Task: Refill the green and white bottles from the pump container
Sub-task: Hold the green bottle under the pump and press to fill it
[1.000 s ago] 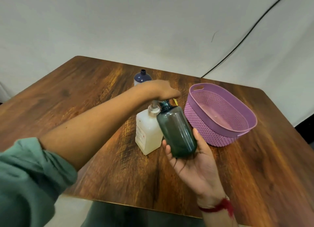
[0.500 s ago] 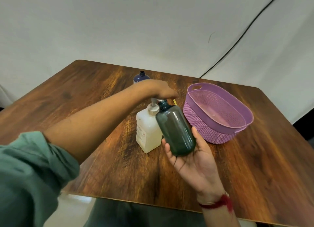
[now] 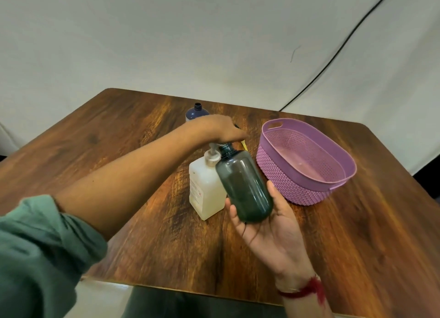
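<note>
Palm of the left hand [image 3: 221, 130] sits flat on the pump container's [image 3: 206, 189] head, fingers stretched over it, not wrapped round. Just right, the green bottle [image 3: 242, 184] is tilted, open neck tucked under that hand. The right hand [image 3: 269, 227] cradles it, thumb and fingers curled round. Purple basket [image 3: 307, 165] is further right.

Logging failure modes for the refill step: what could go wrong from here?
The left hand hides the gap above the narrow neck of the tilted green bottle in the right hand, so liquid may miss onto the table. Only that pressing hand steadies the pump container; it might tip.
</note>
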